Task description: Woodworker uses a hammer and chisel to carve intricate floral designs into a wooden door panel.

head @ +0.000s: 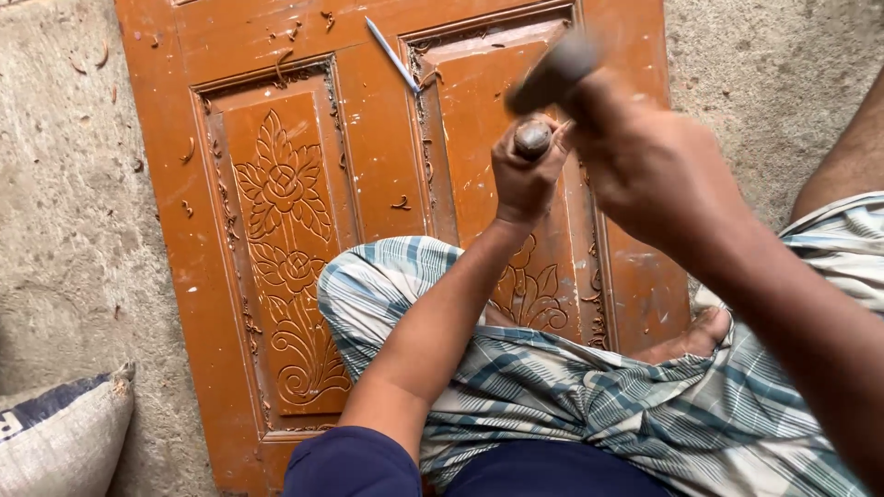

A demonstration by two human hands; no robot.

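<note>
Right now the left hand (527, 170) is clamped around a chisel handle (532, 139); the right hand (645, 166) grips a blurred mallet (552, 75) just above it, over a carved orange door (276, 202) on the concrete floor (64, 221).

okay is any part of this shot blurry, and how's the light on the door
Head view: the mallet in the right hand is smeared by motion blur; the left hand gripping the chisel stays sharp. Light on the carved door is soft and even, without glare or hard shadows.
</note>
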